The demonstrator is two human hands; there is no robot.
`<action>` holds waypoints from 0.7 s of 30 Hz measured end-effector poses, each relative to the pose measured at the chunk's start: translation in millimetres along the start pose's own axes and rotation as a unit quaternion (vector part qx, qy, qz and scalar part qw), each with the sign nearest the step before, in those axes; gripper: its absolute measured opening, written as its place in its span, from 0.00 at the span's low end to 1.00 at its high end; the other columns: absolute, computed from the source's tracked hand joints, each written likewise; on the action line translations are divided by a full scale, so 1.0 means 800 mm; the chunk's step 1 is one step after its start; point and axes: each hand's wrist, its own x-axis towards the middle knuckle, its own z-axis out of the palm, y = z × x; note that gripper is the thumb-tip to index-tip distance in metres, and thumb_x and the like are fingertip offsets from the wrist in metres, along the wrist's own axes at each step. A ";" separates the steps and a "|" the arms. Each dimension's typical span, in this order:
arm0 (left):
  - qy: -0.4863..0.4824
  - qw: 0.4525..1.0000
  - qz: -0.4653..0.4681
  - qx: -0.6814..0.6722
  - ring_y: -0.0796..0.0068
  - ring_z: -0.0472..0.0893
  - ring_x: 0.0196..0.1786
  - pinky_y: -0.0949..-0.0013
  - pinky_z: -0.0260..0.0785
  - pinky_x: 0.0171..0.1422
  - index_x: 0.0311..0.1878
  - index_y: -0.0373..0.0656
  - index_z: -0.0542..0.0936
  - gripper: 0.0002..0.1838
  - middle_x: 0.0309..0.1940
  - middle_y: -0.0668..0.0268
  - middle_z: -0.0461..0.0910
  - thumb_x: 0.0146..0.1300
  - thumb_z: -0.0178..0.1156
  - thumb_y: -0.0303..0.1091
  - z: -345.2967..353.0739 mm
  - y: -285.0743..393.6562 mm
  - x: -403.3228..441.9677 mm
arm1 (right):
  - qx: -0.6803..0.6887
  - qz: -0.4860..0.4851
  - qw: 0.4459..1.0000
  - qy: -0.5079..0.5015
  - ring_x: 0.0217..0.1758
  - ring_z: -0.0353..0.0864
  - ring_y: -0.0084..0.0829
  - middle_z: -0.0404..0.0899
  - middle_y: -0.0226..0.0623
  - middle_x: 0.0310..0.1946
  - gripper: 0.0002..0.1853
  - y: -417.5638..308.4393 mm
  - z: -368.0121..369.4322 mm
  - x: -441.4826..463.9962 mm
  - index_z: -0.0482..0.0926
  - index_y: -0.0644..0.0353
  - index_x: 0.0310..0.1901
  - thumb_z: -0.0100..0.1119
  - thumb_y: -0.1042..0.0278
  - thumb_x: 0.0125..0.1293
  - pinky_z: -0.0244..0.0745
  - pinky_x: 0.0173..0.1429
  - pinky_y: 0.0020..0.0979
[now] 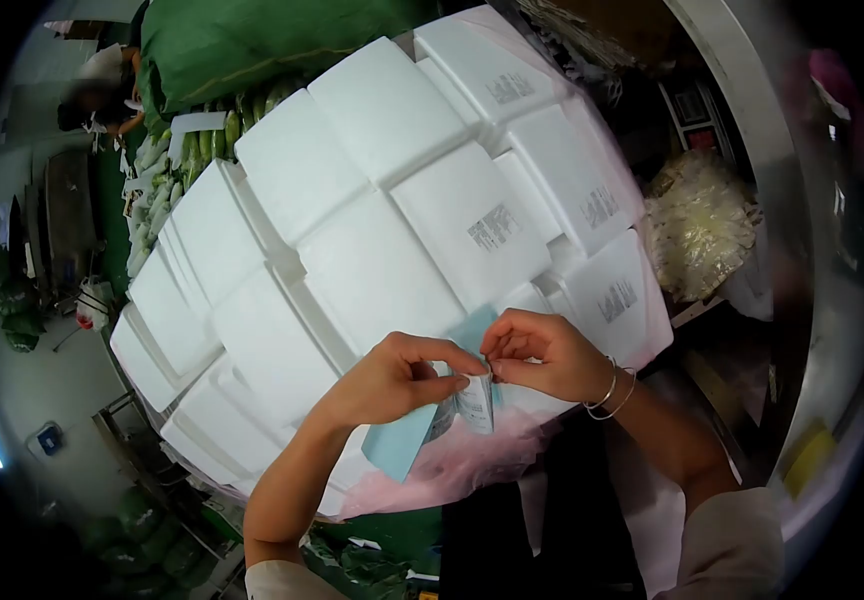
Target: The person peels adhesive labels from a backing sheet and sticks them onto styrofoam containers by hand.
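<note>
In the head view my left hand [397, 378] pinches a small folded white printed paper [475, 402] between thumb and forefinger. My right hand [544, 356], with thin bangles at the wrist, has its thumb and fingertips closed at the paper's upper edge, touching or nearly touching the left fingertips. Whether the right fingers grip the paper itself, I cannot make out. Behind and below the hands lies a light blue sheet [400, 443], partly covered by the left hand and the paper. Beneath that are white boxes [377, 265], several with printed labels.
Pink plastic film [442, 465] wraps around the near edge of the boxes. A green sack [252, 45] lies beyond them, beside several green and white bundles [192, 150]. On the right are a clear plastic bag [702, 225] and a metal frame [767, 130]. Another person [107, 90] is at far left.
</note>
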 end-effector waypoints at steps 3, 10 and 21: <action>0.002 1.000 -0.018 0.014 0.91 0.64 0.19 0.79 0.55 0.22 0.43 0.40 0.84 0.10 0.25 0.73 0.80 0.60 0.60 0.21 -0.008 0.010 0.026 | -0.050 -0.027 0.998 0.022 0.37 0.82 0.21 0.81 0.33 0.33 0.10 -0.014 -0.012 0.004 0.72 0.67 0.43 0.60 0.79 0.60 0.78 0.45 0.23; 0.029 0.997 -0.064 0.031 0.90 0.67 0.21 0.79 0.61 0.25 0.43 0.39 0.84 0.10 0.30 0.71 0.83 0.60 0.60 0.21 -0.017 0.042 0.053 | -0.019 -0.039 0.997 0.064 0.39 0.83 0.22 0.81 0.34 0.36 0.12 -0.019 -0.032 0.020 0.72 0.65 0.44 0.61 0.80 0.60 0.78 0.46 0.24; -0.034 0.995 -0.067 -0.060 0.85 0.78 0.35 0.78 0.71 0.40 0.44 0.37 0.84 0.09 0.35 0.68 0.84 0.59 0.62 0.20 -0.067 0.043 0.056 | -0.164 -0.217 0.955 -0.116 0.45 0.78 0.29 0.74 0.35 0.47 0.14 -0.050 -0.071 0.054 0.81 0.59 0.48 0.61 0.79 0.60 0.74 0.49 0.27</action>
